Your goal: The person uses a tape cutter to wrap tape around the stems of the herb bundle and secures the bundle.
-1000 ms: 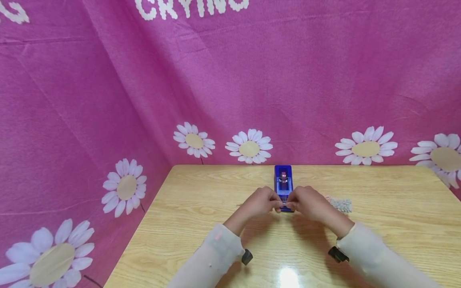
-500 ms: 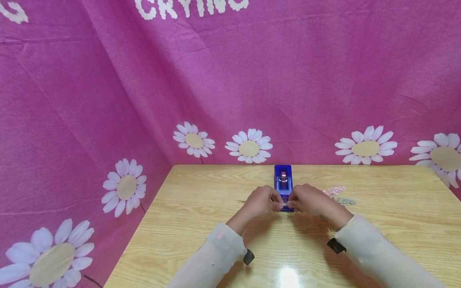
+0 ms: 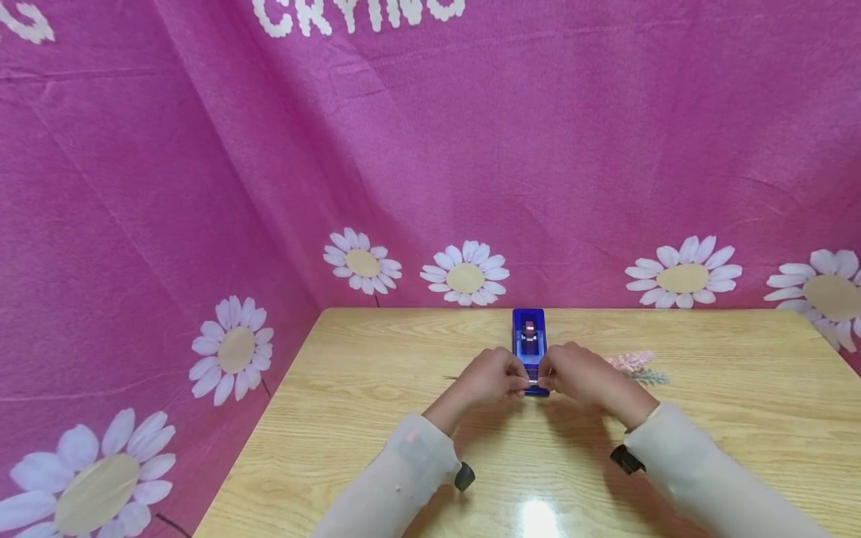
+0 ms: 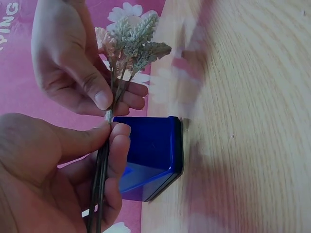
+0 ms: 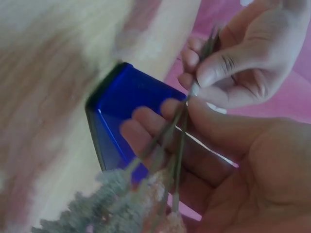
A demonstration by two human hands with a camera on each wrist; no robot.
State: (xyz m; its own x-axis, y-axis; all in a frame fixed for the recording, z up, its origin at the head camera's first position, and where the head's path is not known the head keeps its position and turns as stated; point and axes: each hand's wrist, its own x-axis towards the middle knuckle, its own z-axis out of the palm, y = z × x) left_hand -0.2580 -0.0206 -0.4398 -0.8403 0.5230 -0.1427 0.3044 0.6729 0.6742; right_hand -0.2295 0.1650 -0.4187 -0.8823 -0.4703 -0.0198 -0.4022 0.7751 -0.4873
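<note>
A small bunch of artificial flowers (image 4: 138, 41), with grey-green and pink heads on thin dark stems, is held between both hands. My left hand (image 3: 491, 377) grips the stems from below, thumb against curled fingers. My right hand (image 3: 578, 373) pinches the stems just under the heads, where the right wrist view shows its thumb on them. A whitish, shiny band of what looks like clear tape (image 4: 108, 115) wraps the stems between the two hands. Directly behind the fingers stands a blue tape dispenser (image 3: 529, 317), its front end partly hidden by the hands.
The wooden table (image 3: 377, 351) extends to both sides of the dispenser. Behind it hangs a pink cloth (image 3: 551, 149) printed with white daisies and lettering. A black wrist strap (image 3: 464, 477) shows at the left sleeve, another at the right.
The bunch has turned between the fingers: pink heads that were mostly hidden behind the right hand now show above the grey-green ones. Hands and dispenser stay nearly in place.
</note>
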